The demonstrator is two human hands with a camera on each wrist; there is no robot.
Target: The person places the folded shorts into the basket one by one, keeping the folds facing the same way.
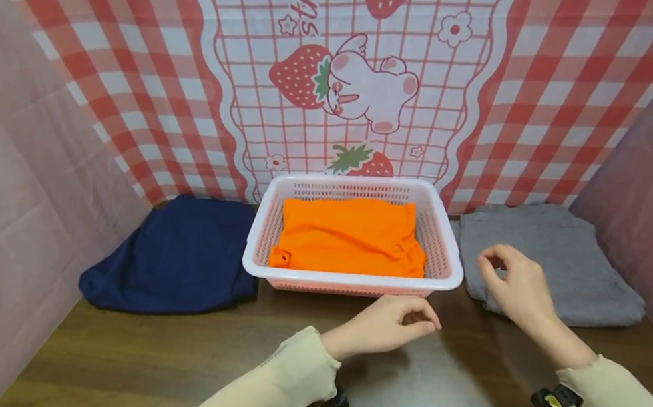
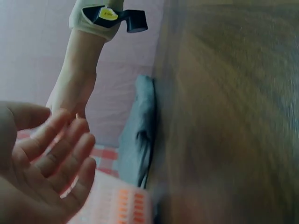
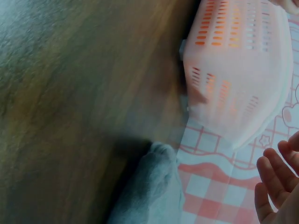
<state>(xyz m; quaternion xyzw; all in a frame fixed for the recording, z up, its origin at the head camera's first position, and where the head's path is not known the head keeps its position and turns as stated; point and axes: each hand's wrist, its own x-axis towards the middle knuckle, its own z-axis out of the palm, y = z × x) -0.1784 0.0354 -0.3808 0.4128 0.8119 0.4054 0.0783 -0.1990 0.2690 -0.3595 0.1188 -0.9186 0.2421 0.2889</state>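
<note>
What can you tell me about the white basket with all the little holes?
The basket is white plastic, rectangular, with slotted walls and a smooth rolled rim. It stands upright on the wooden table, against the checked strawberry cloth. A folded orange garment lies flat inside. Neither hand touches it; the left hand hovers just in front.

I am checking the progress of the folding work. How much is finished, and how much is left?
Done: a folded orange garment lies in the white basket. In hand: nothing; the left hand and right hand hover empty over the table. Seemingly left: the navy garment left of the basket and the grey garment right of it, both outside it.
</note>
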